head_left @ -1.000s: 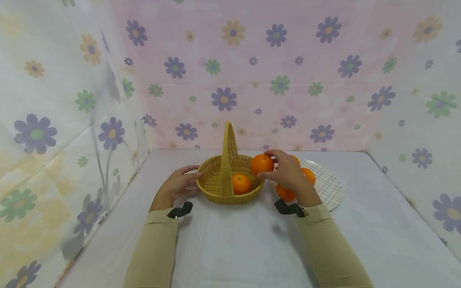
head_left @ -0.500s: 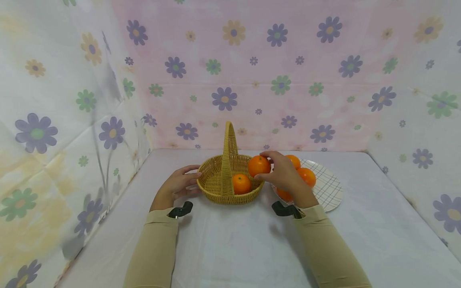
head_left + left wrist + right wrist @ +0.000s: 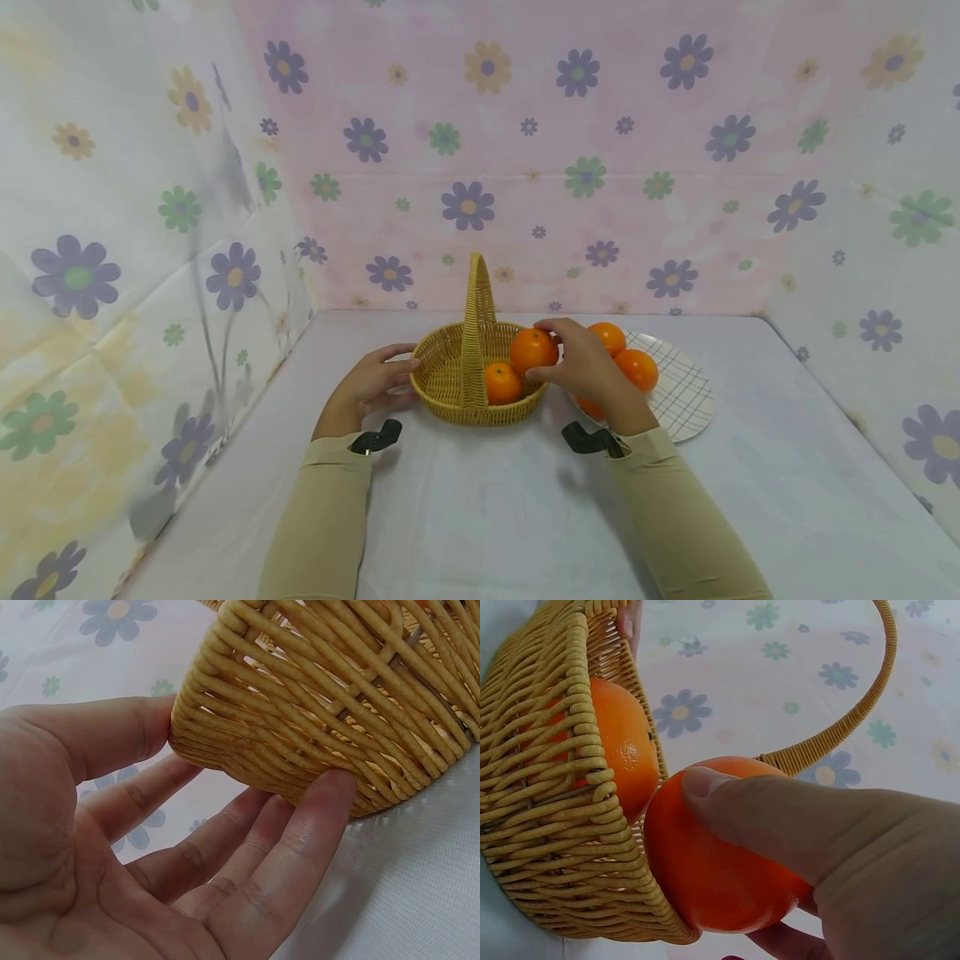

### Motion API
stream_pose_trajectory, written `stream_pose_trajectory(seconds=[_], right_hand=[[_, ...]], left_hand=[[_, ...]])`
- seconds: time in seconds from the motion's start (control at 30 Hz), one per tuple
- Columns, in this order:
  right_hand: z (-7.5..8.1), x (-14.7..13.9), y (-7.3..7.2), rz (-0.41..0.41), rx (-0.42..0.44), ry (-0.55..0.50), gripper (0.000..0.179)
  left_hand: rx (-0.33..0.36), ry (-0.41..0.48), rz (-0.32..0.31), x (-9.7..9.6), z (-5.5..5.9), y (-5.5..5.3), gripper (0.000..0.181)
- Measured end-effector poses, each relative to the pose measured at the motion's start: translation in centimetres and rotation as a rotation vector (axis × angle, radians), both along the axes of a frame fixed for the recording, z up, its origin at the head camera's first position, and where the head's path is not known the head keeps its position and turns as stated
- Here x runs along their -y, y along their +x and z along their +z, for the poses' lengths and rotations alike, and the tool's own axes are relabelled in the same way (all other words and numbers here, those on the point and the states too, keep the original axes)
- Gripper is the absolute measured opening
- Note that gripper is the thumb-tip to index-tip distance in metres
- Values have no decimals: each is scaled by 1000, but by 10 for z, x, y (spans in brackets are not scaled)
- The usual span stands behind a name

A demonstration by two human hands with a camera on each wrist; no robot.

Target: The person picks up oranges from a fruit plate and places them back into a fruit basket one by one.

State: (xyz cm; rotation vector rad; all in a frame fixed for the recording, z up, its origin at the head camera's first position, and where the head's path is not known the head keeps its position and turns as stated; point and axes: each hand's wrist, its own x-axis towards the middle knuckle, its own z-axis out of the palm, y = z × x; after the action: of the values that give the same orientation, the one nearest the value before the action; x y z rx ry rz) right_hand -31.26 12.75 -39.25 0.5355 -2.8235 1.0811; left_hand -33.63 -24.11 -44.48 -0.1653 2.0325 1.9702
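A yellow wicker basket (image 3: 450,413) with a tall arched handle (image 3: 474,308) stands mid-table, one orange (image 3: 502,383) lying in its right half. My right hand (image 3: 590,367) pinches a second orange (image 3: 533,351) between thumb and fingers, low at the basket's right rim. In the right wrist view the held orange (image 3: 724,859) overlaps the rim, close beside the orange inside (image 3: 626,750). My left hand (image 3: 371,382) touches the basket's left side. Its nearly straight fingers (image 3: 289,870) rest against the woven wall (image 3: 315,705), thumb near the rim.
Right of the basket lies a white plate (image 3: 688,387) with a grid pattern. Several oranges sit on it, including a front one (image 3: 637,370) and a rear one (image 3: 607,337), partly behind my right hand. Flower-printed cloth (image 3: 510,150) hangs behind and at both sides.
My right hand has moved left and slightly down, bringing its orange from beside the rim to over the basket's right edge. The left hand and basket have stayed put.
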Motion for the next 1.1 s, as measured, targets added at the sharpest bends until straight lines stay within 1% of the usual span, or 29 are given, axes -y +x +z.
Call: stream_pose_trajectory(seconds=[0.27,0.47,0.77,1.1], right_hand=[[-3,2,-2,3,-8,13,78],[-3,6,0,22,-15,30,77],[-6,12,0,38,22,31,74],[-10,15,-3,56,6,63,76]], left_hand=[[-2,-9,-5,0,2,2,58],[-4,-11,-9,0,3,4,59],[-5,-9,-11,0,0,2,56],[-14,-10,-23,0,1,3,58]])
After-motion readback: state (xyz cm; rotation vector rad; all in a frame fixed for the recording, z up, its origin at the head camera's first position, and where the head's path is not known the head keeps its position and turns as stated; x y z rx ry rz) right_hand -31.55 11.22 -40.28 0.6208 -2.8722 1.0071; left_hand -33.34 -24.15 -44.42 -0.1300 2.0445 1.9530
